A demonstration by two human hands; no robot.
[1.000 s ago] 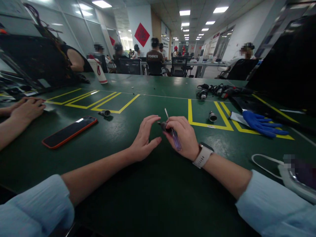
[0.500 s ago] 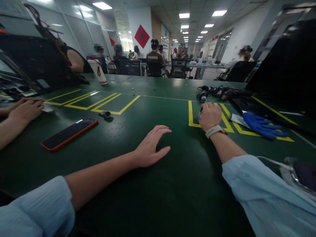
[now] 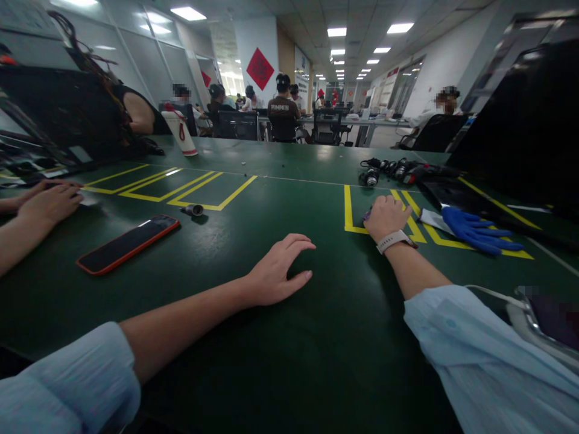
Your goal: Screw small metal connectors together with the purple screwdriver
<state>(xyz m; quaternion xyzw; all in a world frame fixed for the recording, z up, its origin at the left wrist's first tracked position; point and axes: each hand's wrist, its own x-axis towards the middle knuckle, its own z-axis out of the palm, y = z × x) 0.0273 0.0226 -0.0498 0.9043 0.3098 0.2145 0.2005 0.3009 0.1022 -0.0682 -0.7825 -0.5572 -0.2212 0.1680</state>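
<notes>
One orange-cased phone is set toward the left edge of the worktop; black cables are heaped nearer the far edge, and a blue glove is laid toward the right. Beside yellow tape, a purple handle is mostly covered by the curled right hand; whether it is gripped cannot be told. The left hand is spread.

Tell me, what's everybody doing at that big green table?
A person in light blue sleeves has their right hand reached out over a yellow tape outline. A bit of a purple thing shows at its fingers; the hand hides the rest. Their left hand is open and holds nothing. Off to the left lie a phone and a small metal part. At the far left is another person's hand.
</notes>
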